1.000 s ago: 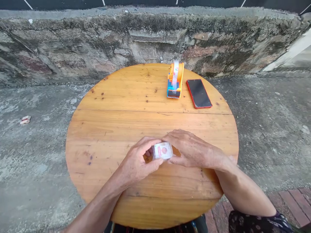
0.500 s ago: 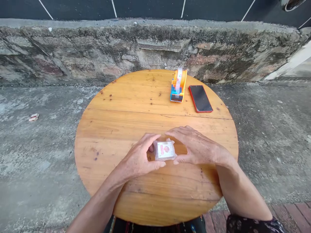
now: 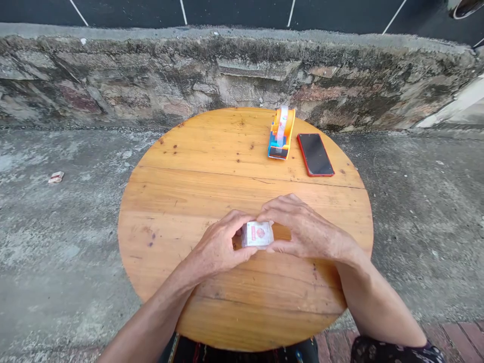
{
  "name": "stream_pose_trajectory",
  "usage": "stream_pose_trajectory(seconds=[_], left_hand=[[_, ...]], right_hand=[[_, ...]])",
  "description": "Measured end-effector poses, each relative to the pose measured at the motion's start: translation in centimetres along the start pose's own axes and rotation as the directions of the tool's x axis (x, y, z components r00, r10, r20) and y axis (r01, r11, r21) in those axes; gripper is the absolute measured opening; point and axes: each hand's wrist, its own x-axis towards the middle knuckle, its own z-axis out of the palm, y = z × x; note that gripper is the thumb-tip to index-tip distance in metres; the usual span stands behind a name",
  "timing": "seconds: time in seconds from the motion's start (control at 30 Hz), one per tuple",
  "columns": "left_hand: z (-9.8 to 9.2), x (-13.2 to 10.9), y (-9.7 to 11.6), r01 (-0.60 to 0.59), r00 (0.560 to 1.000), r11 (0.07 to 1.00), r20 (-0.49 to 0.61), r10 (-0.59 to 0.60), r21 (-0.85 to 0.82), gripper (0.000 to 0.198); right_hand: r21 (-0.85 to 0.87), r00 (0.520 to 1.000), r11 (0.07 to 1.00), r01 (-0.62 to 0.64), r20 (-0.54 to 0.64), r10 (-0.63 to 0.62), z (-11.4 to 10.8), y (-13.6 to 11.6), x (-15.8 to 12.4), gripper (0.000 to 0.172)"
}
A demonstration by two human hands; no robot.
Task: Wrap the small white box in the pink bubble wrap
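Note:
A small white pack with red print (image 3: 259,233), wrapped in crinkled clear plastic, is between my hands over the near middle of the round wooden table. My left hand (image 3: 217,244) closes on its left side, thumb at the near edge and fingers at the far edge. From the right, my right hand (image 3: 300,229) grips it too, with fingertips at the far edge and the thumb at the near right corner. The printed face points up. Fingers under the far side are partly hidden.
Toward the back right of the wooden table (image 3: 181,176) stands a yellow and blue tape dispenser (image 3: 282,133) with a roll of tape. Beside it lies a red-cased phone (image 3: 316,155). A stone wall (image 3: 227,83) runs behind. A small crumpled packet (image 3: 56,177) lies on the concrete floor.
My fingers and thumbs have closed in on the pack's edges, and its loose plastic is pressed flatter. The whole view has shifted slightly.

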Motion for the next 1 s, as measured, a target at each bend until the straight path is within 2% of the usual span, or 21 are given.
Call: stream_pose_trajectory(seconds=[0.4,0.5,0.63,0.7,0.83,1.0], left_hand=[[-0.1,0.0,-0.2,0.018,1.000,1.000,0.007,-0.018,0.002,0.050],[0.0,0.1,-0.2,0.020,1.000,1.000,0.002,-0.020,0.003,0.050],[0.0,0.1,-0.2,0.007,1.000,1.000,-0.006,-0.007,-0.002,0.052],[0.1,0.1,-0.4,-0.001,1.000,1.000,-0.018,0.000,-0.012,0.052],[0.1,0.1,-0.8,0.014,0.999,1.000,-0.050,-0.016,-0.024,0.049],[-0.1,0.0,-1.0,0.042,0.997,0.999,-0.058,-0.042,-0.016,0.052]], right_hand=[[-0.078,1.000,0.997,0.006,0.002,-0.006,0.2,-0.1,-0.1,0.038],[-0.080,0.999,0.997,0.016,-0.034,-0.019,0.0,0.0,-0.2,0.040],[-0.005,0.992,1.000,0.013,-0.127,-0.013,-0.4,0.9,-0.4,0.049],[0.003,0.996,1.000,-0.023,-0.091,0.024,-0.5,1.4,-0.4,0.059],[-0.017,0.993,0.994,-0.106,0.049,0.106,0.3,2.2,-0.2,0.090],[0.021,0.988,0.992,-0.126,0.096,0.124,1.6,2.5,0.2,0.101]])
